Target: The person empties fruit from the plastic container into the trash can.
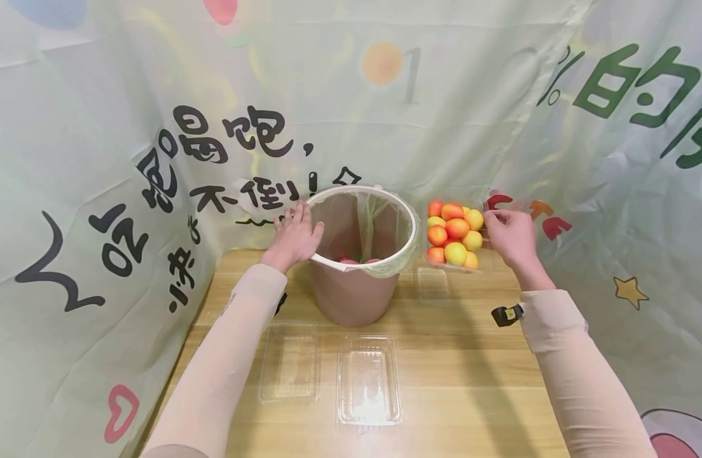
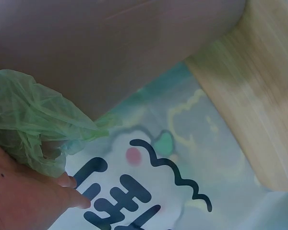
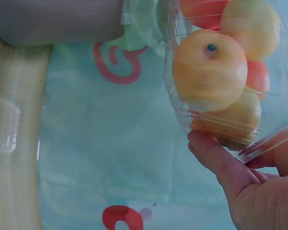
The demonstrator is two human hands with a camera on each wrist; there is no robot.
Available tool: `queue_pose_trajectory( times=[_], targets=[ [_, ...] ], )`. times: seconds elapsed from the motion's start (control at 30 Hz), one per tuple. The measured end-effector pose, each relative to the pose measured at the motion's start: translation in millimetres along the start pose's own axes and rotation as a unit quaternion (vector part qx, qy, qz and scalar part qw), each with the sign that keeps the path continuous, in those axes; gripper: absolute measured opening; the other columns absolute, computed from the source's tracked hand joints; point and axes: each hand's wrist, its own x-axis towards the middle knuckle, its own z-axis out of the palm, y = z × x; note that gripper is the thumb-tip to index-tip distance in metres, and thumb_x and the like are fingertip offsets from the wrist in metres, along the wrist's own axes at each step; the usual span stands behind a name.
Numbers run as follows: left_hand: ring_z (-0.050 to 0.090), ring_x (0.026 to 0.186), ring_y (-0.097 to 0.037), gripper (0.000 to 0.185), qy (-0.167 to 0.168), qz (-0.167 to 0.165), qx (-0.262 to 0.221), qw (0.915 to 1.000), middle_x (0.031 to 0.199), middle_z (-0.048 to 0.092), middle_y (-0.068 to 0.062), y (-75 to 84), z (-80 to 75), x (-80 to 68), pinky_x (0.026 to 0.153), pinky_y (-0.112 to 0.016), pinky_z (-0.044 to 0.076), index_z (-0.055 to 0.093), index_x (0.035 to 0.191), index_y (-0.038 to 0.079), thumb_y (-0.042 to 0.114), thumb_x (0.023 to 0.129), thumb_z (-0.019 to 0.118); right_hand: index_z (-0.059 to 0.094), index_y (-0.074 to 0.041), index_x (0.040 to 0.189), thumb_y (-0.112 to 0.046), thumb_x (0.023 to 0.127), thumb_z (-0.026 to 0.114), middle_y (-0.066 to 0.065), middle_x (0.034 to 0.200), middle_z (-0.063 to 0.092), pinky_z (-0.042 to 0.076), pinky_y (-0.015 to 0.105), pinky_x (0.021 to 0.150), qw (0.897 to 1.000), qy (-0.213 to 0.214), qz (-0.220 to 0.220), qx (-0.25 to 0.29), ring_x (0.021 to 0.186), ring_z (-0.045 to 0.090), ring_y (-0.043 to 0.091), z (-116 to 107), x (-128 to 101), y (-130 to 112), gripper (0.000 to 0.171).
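Note:
A brown bucket with a white rim ring and a green liner bag stands on the wooden table. My left hand grips its left rim, thumb hooked inside and fingers outside. In the left wrist view that hand presses the bunched green liner against the bucket wall. Red fruit lies at the bucket's bottom. My right hand pinches the right edge of a clear tray full of orange and yellow fruit, held just right of the bucket. The right wrist view shows the thumb under the tray.
Two empty clear trays lie on the near part of the table, and another clear piece lies below the fruit tray. A printed cloth backdrop closes in the left, back and right sides.

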Motion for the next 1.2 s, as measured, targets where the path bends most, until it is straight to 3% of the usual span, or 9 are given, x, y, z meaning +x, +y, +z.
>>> queue_pose_trajectory(
  times=[0.23, 0.53, 0.67, 0.93, 1.2],
  targets=[
    [0.001, 0.162, -0.051, 0.077, 0.0, -0.002, 0.005, 1.0, 0.177, 0.003, -0.023, 0.3, -0.8, 0.3, 0.128, -0.071, -0.002, 0.008, 0.167, -0.004, 0.048, 0.111, 0.021, 0.067, 0.005, 0.135, -0.034, 0.109, 0.046, 0.029, 0.13, 0.069, 0.063, 0.02, 0.071, 1.0, 0.0, -0.006, 0.008, 0.075, 0.065, -0.008, 8, 6, -22, 0.05],
    [0.001, 0.162, -0.05, 0.078, 0.0, -0.004, 0.003, 1.0, 0.177, 0.003, -0.023, 1.3, -2.3, -0.9, 0.129, -0.07, -0.001, 0.008, 0.167, -0.004, 0.048, 0.111, 0.021, 0.064, 0.002, 0.141, -0.03, 0.109, 0.048, 0.029, 0.134, 0.069, 0.064, 0.03, 0.08, 1.0, -0.006, 0.0, 0.029, 0.07, 0.066, -0.009, 22, 18, -47, 0.049],
    [-0.001, 0.162, -0.05, 0.078, -0.003, -0.004, -0.002, 1.0, 0.177, 0.002, -0.023, 2.2, -2.6, -1.7, 0.129, -0.069, -0.003, 0.007, 0.167, -0.004, 0.048, 0.111, 0.022, 0.065, 0.002, 0.14, -0.028, 0.108, 0.047, 0.028, 0.134, 0.069, 0.064, 0.024, 0.074, 0.999, -0.013, 0.0, 0.039, 0.073, 0.067, -0.007, 25, 21, -55, 0.048],
    [-0.002, 0.162, -0.05, 0.078, -0.006, -0.002, -0.002, 1.0, 0.177, 0.0, -0.021, 1.4, -3.2, -0.4, 0.129, -0.069, -0.005, 0.006, 0.167, -0.003, 0.048, 0.111, 0.02, 0.064, 0.004, 0.14, -0.024, 0.108, 0.046, 0.026, 0.136, 0.067, 0.063, 0.022, 0.072, 0.999, -0.006, 0.005, 0.05, 0.07, 0.066, -0.006, 33, 26, -69, 0.046],
    [0.001, 0.162, -0.051, 0.078, -0.003, -0.003, -0.002, 1.0, 0.177, 0.002, -0.022, -0.1, -2.1, 0.0, 0.129, -0.069, -0.003, 0.008, 0.167, -0.003, 0.049, 0.111, 0.021, 0.073, 0.004, 0.127, -0.018, 0.105, 0.048, 0.026, 0.121, 0.072, 0.057, 0.013, 0.057, 0.999, 0.03, -0.023, 0.014, 0.068, 0.063, 0.0, 52, 35, -84, 0.04]
  ],
)
